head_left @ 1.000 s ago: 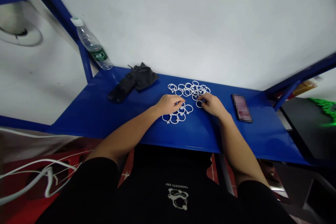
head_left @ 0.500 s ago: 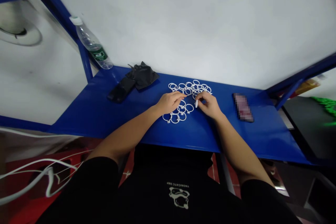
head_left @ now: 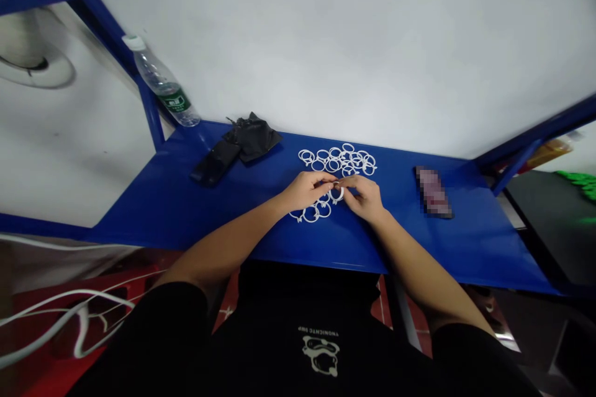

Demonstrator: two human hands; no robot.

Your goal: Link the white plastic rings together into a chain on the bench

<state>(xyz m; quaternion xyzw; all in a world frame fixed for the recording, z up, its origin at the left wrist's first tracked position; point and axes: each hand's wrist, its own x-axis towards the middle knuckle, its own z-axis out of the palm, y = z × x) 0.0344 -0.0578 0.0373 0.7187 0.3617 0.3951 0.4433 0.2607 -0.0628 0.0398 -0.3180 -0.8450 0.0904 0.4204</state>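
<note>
My left hand (head_left: 307, 190) and my right hand (head_left: 364, 196) meet above the blue shelf, fingertips pinched together and touching. My right hand has a white ring between thumb and fingers, mostly hidden by them. What the left fingertips pinch is too small to make out. Just below the fingertips shows a white plastic ring (head_left: 342, 195) with a small clip-like tab. Closer to me, partly under my left hand, lies a group of similar white rings (head_left: 311, 221). Behind my hands is a larger overlapping pile of white rings (head_left: 332, 165).
On the blue shelf (head_left: 153, 198) a dark phone-like object (head_left: 215, 164) and a crumpled black bag (head_left: 254, 138) lie left. A clear plastic bottle (head_left: 162, 84) leans at the back left corner. A blurred-out phone-shaped item (head_left: 434, 192) lies right. A white wall (head_left: 326, 43) rises behind.
My right hand has moved left and slightly toward me with its ring, and my left hand slightly right and toward me. Their fingertips, apart before, now meet.
</note>
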